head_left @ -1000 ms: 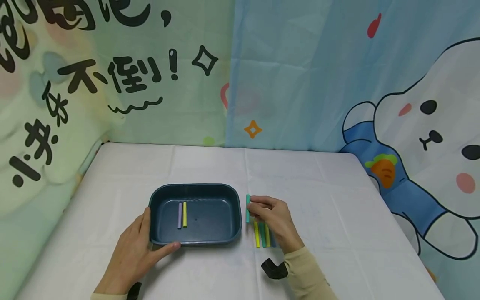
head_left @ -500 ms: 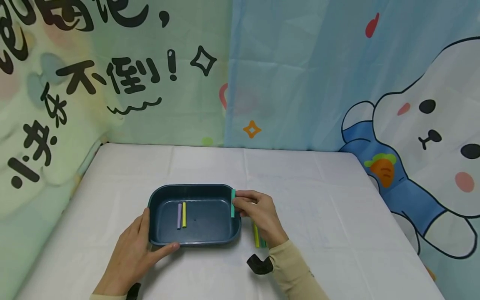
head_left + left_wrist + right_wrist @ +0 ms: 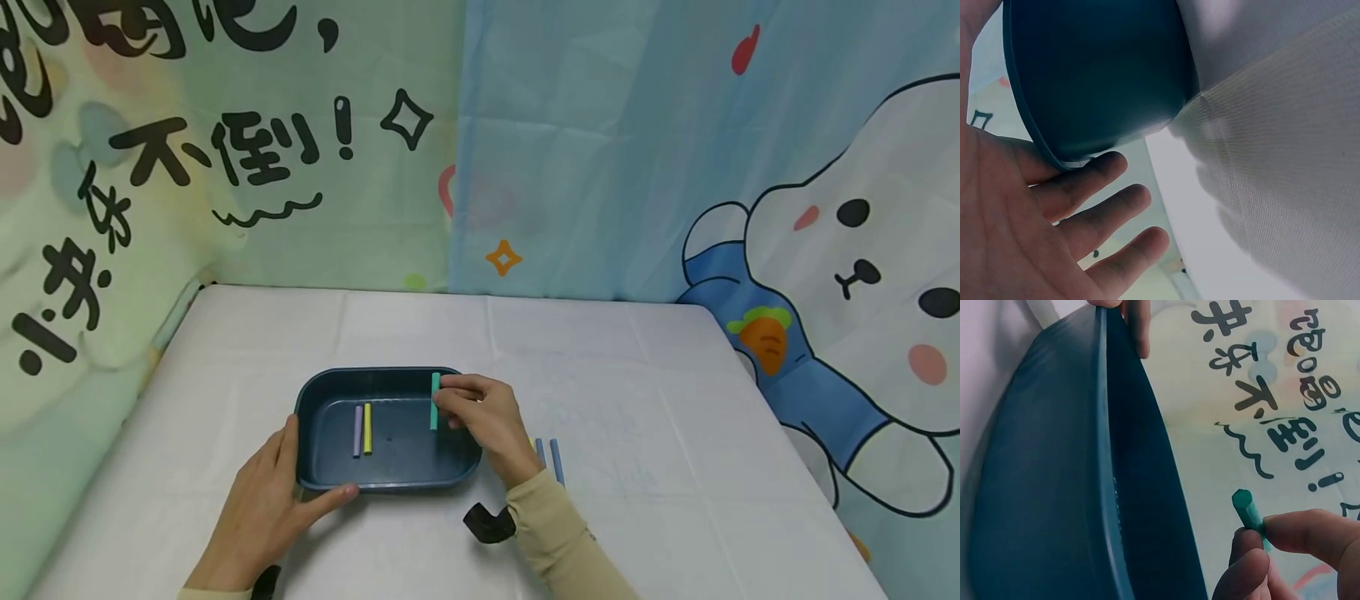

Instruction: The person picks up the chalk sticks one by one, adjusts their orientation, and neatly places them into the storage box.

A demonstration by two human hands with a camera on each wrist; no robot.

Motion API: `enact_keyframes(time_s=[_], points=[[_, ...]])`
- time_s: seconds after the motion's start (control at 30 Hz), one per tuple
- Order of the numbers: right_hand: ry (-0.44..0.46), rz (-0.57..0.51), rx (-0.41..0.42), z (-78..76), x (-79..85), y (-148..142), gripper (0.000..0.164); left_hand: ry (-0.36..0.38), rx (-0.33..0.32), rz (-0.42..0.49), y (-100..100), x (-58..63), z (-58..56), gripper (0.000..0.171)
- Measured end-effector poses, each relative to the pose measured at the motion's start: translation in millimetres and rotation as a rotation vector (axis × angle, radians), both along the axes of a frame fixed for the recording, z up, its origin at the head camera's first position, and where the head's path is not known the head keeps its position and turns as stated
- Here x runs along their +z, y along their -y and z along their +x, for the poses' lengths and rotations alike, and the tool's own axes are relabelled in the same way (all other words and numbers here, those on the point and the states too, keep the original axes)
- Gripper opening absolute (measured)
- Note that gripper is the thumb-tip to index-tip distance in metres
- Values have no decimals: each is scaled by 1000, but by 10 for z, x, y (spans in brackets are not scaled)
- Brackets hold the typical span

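A dark blue rectangular tray (image 3: 405, 482) rests on the white-covered table. Inside it lie a purple chalk stick (image 3: 357, 432) and a yellow chalk stick (image 3: 367, 429), side by side. My right hand (image 3: 483, 417) pinches a green chalk stick (image 3: 435, 402) between thumb and fingers, over the tray's right part. In the right wrist view the held green chalk (image 3: 1249, 512) is above the rim. My left hand (image 3: 262, 508) touches the tray's left side and front rim, its thumb along the front. The left wrist view has its fingers (image 3: 1104, 219) fairly straight beside the tray wall (image 3: 1104, 75).
Right of the tray, blue chalk sticks (image 3: 557, 462) lie on the table, partly behind my right wrist; a bit of yellow shows there too. A printed cloth backdrop (image 3: 585, 167) stands behind the table (image 3: 675, 467).
My right hand has carried the green chalk leftward, from beside the tray to over its right part. The blue sticks have come into view. My left hand stays in place.
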State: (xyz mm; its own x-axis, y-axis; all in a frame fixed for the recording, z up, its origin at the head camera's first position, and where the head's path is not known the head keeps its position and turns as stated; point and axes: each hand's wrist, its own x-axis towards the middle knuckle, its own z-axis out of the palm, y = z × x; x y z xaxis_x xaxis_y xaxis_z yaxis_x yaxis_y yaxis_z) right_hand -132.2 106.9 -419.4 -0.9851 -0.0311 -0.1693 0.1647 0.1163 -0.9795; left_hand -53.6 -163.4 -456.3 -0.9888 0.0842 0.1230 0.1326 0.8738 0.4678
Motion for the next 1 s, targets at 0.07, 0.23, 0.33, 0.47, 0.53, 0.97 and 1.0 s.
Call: enact_keyframes(time_s=[0.07, 0.23, 0.33, 0.47, 0.53, 0.97, 1.0], points=[[-3, -4, 3, -4, -4, 44, 28, -8, -3, 5, -1, 0, -2, 123], [-11, -3, 16, -11, -20, 137, 29, -22, -4, 6, -4, -2, -7, 123], [-16, -6, 23, -22, -40, 182, 30, -4, 2, -3, -10, 0, -7, 124], [-16, -14, 22, -42, -58, 249, 29, 12, 8, -10, -11, 6, 0, 125], [-12, -11, 19, -51, -65, 284, 28, 10, 7, -7, -11, 6, 3, 125], [6, 23, 40, -77, -169, 462, 27, -6, -3, 3, -8, 9, 14, 123], [9, 29, 42, -79, -178, 478, 27, -3, -3, 2, -9, 9, 14, 123]])
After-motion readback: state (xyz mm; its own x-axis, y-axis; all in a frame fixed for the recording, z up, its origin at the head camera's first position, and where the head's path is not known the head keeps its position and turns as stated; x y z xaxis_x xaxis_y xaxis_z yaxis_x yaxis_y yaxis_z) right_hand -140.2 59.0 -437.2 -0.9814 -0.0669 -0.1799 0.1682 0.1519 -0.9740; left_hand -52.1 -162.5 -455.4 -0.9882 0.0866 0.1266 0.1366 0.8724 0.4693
